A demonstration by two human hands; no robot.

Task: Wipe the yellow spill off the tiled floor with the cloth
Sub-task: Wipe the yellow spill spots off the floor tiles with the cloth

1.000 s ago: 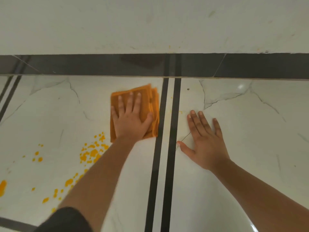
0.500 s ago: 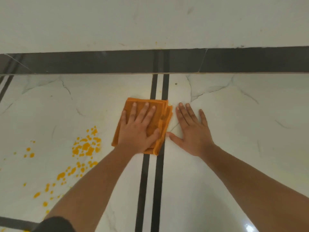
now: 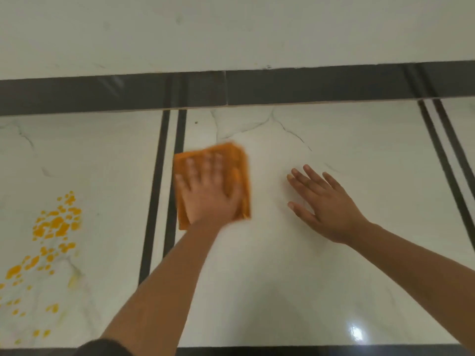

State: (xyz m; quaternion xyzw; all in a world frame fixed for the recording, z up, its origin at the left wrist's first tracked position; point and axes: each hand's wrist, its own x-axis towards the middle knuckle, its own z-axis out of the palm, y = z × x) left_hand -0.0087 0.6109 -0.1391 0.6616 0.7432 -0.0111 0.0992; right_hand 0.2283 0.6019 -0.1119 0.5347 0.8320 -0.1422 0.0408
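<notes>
A folded orange cloth (image 3: pixel 239 163) lies flat on the white tiled floor (image 3: pixel 295 278), just right of a pair of dark lines. My left hand (image 3: pixel 209 196) presses down on the cloth with fingers spread; both are blurred by motion. My right hand (image 3: pixel 323 204) rests palm down on the bare tile to the right, fingers apart, holding nothing. The yellow spill (image 3: pixel 55 224) is a scatter of orange-yellow blobs and drops on the tile at the far left, apart from the cloth.
A dark skirting band (image 3: pixel 308 88) runs along the foot of the pale wall (image 3: pixel 231 32) at the back. Twin dark floor lines (image 3: pixel 164 201) separate the spill tile from the cloth; another pair (image 3: pixel 447 160) runs at the right. A dark band (image 3: pixel 282 352) borders the near edge.
My left hand slid the cloth rightwards across the twin dark lines, away from the spill. My right hand moved further right. The view also shifted right.
</notes>
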